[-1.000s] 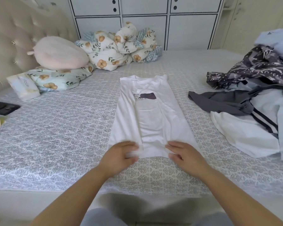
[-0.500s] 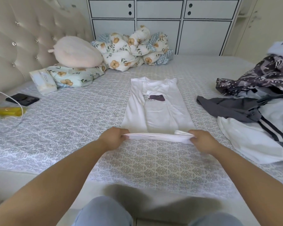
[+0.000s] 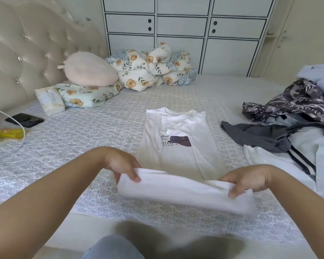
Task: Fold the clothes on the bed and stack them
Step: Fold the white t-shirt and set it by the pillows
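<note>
A white T-shirt (image 3: 178, 152) with a dark printed patch lies lengthwise on the patterned bed cover (image 3: 86, 139), its sides folded in. Its bottom hem is lifted off the bed toward the collar. My left hand (image 3: 123, 165) grips the hem's left corner. My right hand (image 3: 249, 181) grips the right corner. A pile of unfolded clothes (image 3: 295, 131) lies at the right: a dark floral garment, a grey one, a white one with dark stripes and a pale blue one.
Floral pillows and a pink cushion (image 3: 91, 70) sit by the tufted headboard. A tissue pack (image 3: 50, 100), a black phone (image 3: 24, 120), a white cable and a yellow item (image 3: 7, 133) lie at the left. White cabinets (image 3: 181, 28) stand behind the bed.
My hands went from resting on the hem to gripping it, and have raised it higher off the bed and forward over the shirt. The camera has moved closer.
</note>
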